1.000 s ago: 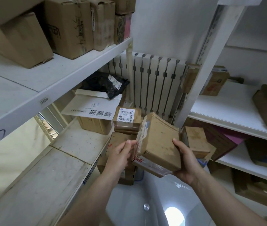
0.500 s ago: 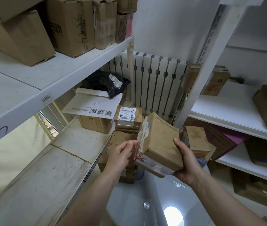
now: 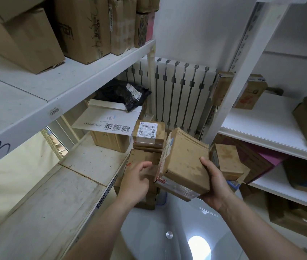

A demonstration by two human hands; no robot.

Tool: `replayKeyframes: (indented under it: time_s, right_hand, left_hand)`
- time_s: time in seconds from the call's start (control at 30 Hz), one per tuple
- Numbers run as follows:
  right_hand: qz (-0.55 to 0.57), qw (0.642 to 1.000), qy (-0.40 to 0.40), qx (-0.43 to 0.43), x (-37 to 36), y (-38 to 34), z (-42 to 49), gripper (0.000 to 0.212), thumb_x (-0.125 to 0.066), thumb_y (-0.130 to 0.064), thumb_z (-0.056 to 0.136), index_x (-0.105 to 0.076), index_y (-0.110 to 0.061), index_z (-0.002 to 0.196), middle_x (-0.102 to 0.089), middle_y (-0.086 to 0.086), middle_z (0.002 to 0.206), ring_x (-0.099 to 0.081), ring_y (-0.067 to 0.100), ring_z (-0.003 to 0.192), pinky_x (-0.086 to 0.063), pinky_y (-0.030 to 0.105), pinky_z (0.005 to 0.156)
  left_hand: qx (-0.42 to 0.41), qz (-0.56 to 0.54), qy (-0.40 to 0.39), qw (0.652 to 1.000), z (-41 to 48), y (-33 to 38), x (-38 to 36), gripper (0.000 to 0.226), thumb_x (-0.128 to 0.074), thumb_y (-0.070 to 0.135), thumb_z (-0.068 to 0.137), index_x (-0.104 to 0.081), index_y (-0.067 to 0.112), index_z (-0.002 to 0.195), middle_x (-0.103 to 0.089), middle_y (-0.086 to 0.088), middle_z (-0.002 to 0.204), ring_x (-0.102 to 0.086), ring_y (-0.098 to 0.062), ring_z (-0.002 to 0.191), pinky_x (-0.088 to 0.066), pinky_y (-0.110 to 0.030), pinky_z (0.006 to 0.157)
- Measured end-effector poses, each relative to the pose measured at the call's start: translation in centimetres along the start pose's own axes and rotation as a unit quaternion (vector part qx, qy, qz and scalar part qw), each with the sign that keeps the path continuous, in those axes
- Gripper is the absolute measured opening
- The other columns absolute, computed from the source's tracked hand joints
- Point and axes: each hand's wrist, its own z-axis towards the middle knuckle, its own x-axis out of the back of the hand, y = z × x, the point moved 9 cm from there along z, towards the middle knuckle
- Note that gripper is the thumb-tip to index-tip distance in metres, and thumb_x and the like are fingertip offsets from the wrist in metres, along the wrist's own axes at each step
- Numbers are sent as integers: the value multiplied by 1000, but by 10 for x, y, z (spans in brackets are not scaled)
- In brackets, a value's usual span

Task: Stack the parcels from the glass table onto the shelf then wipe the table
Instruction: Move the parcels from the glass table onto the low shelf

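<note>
My right hand (image 3: 213, 186) grips a flat brown cardboard parcel (image 3: 183, 162), tilted, above the far end of the glass table (image 3: 160, 237). My left hand (image 3: 137, 180) hovers just left of it with fingers apart, no longer touching the parcel. Behind the left hand a stack of brown parcels (image 3: 146, 160) stands on the table, topped by a small labelled box (image 3: 149, 135). Another small parcel (image 3: 227, 161) sits to the right of the held one. The left shelf's middle board (image 3: 85, 164) lies bare beside the stack.
The upper left shelf (image 3: 85, 79) carries large cartons. A white flat box with QR codes (image 3: 107, 119) and a black bag (image 3: 124, 93) rest at the back of the middle board. White shelves on the right (image 3: 265, 128) hold more boxes. A radiator (image 3: 179, 94) stands behind.
My left hand has come off the held parcel's left edge and opened. The parcel has stayed almost in place in my right hand.
</note>
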Motion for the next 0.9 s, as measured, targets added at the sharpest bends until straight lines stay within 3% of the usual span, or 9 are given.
replayKeyframes:
  time_s: [0.1, 0.17, 0.33, 0.43, 0.53, 0.67, 0.8, 0.9]
  right_hand:
    - [-4, 1000, 4, -3, 4, 0, 1, 43, -62, -46, 86, -61, -20, 121, -71, 14, 114, -63, 35, 110, -47, 52, 99]
    - [-6, 1000, 4, -4, 6, 1, 1, 43, -62, -46, 86, -63, -20, 120, -72, 13, 112, -63, 35, 110, -46, 52, 99]
    - [-21, 1000, 8, -12, 10, 5, 4, 42, -62, -46, 86, -63, -20, 119, -74, 12, 109, -64, 34, 108, -48, 51, 97]
    - [-25, 999, 13, -18, 13, 9, 5, 55, -69, -47, 75, -62, -20, 123, -71, 13, 115, -64, 35, 110, -49, 51, 96]
    - [-20, 999, 33, -24, 20, 13, 6, 61, -72, -46, 72, -59, -21, 126, -68, 15, 120, -63, 36, 111, -52, 49, 89]
    - [-15, 998, 42, -33, 22, 16, 3, 43, -63, -43, 85, -57, -21, 121, -66, 15, 117, -62, 35, 108, -51, 45, 80]
    - [-3, 998, 39, -45, 20, 20, 4, 35, -61, -45, 87, -59, -23, 113, -67, 14, 114, -61, 35, 108, -49, 50, 94]
    - [-4, 998, 38, -53, 17, 23, 6, 35, -60, -46, 88, -59, -24, 114, -66, 15, 115, -61, 35, 108, -51, 50, 89]
  left_hand:
    - [-28, 135, -16, 990, 1, -11, -2, 74, -52, -7, 76, -44, 34, 137, -41, 10, 142, -26, -17, 136, -28, -30, 113]
    - [-32, 199, -45, 979, 2, -20, -7, 82, -54, -3, 76, -32, 35, 145, -34, 10, 149, -18, -20, 139, -21, -34, 117]
    - [-47, 318, -95, 942, 6, -33, -21, 78, -54, 12, 85, -20, 39, 150, -27, 14, 154, -12, -24, 141, -9, -40, 119]
    - [-59, 377, -109, 918, 9, -36, -26, 75, -54, 15, 89, -18, 38, 151, -27, 11, 155, -11, -26, 142, -5, -43, 119]
    - [-68, 401, -109, 907, 15, -37, -30, 73, -54, 14, 89, -22, 36, 150, -29, 9, 154, -12, -27, 143, 0, -44, 119]
    - [-94, 392, -103, 909, 18, -37, -35, 64, -54, 13, 90, -34, 39, 145, -40, 9, 148, -20, -24, 139, -3, -45, 119]
    - [-106, 382, -105, 912, 19, -43, -38, 62, -56, 13, 88, -38, 40, 141, -44, 12, 143, -28, -19, 134, -2, -47, 118]
    - [-109, 375, -97, 916, 19, -44, -35, 62, -55, 18, 90, -35, 42, 143, -45, 13, 140, -31, -17, 132, -3, -47, 118]
